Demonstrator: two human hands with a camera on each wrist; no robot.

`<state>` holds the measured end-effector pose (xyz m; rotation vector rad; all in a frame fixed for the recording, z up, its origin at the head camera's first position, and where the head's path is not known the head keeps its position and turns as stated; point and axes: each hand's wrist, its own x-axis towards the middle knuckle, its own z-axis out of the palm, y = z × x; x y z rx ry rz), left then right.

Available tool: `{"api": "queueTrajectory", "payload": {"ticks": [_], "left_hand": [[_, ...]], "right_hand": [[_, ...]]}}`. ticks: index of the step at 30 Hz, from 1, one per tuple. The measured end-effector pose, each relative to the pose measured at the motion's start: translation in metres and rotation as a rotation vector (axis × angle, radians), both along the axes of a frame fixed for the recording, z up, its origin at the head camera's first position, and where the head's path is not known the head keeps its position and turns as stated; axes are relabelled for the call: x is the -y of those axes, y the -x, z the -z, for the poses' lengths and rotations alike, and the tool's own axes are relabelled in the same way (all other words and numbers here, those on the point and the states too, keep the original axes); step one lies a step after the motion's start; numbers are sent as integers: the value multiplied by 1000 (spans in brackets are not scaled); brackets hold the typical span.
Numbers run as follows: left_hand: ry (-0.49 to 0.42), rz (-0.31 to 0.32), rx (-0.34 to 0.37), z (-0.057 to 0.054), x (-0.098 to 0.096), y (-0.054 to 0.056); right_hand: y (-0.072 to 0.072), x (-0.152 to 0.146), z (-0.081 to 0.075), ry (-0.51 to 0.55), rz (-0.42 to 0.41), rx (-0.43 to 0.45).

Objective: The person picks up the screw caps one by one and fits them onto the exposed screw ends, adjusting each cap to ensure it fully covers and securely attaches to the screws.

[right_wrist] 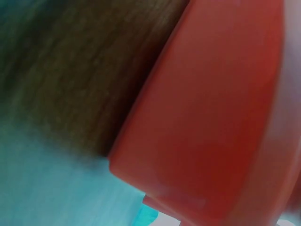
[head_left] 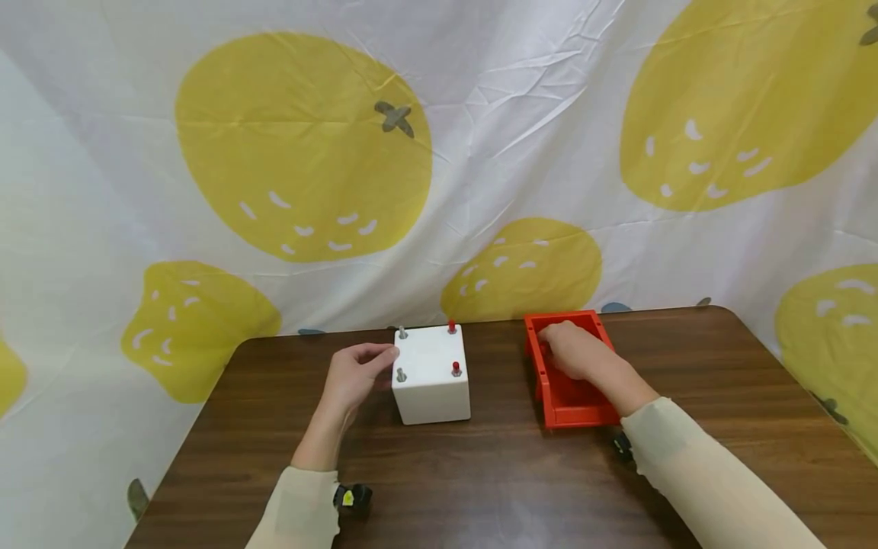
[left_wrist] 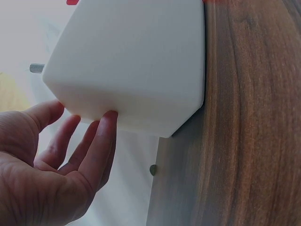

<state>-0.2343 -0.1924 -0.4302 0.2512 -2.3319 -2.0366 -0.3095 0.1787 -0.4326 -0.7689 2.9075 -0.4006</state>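
Observation:
A white block (head_left: 430, 358) stands on the table, with a bolt at each corner of its top. The two left bolts (head_left: 402, 374) are bare silver; the two right ones carry red caps (head_left: 456, 367). My left hand (head_left: 357, 374) rests its fingertips and thumb against the block's left side; in the left wrist view the fingers (left_wrist: 101, 146) touch the white face. To the right, my right hand (head_left: 572, 351) reaches down into a red bin (head_left: 583, 416). Its fingertips are hidden inside, and I cannot tell what they hold. The right wrist view shows mostly the bin's outer wall (right_wrist: 202, 108).
The brown wooden table (head_left: 480, 473) runs back to a white cloth (head_left: 480, 152) printed with yellow fruit, hanging behind it. Block and bin both stand near the table's back edge, with a strip of tabletop between them.

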Motion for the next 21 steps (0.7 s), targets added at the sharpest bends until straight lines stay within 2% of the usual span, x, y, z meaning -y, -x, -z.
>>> {"api": "queueTrajectory", "payload": {"ticks": [9, 21], "left_hand": [[-3, -2, 3, 2, 1, 0], [-21, -1, -7, 0, 0, -1]], "right_hand": [[-3, 3, -2, -34, 20, -22], [1, 5, 4, -67, 40, -22]]}}
